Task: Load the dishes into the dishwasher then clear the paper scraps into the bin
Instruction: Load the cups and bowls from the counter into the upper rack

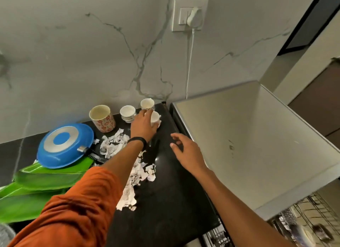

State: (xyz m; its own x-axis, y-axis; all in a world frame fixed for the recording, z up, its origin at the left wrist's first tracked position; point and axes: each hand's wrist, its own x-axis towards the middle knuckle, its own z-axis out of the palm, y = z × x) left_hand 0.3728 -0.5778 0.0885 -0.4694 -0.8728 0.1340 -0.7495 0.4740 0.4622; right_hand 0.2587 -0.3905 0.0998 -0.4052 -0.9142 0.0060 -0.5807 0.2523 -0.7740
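Lift white cup (155,117), gripped by curled left hand (144,126), straight up past neighbouring cup (147,103). Support with spread, empty right hand (185,149).

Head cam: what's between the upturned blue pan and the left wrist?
Torn white paper scraps lie on the black countertop between the upturned blue round pan and the wrist of the left hand, which grips a small white cup. Head view.

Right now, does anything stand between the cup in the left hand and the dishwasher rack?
Yes. The left hand grips the white cup; the open right hand hovers between it and the rack, which is partly hidden by a white panel.
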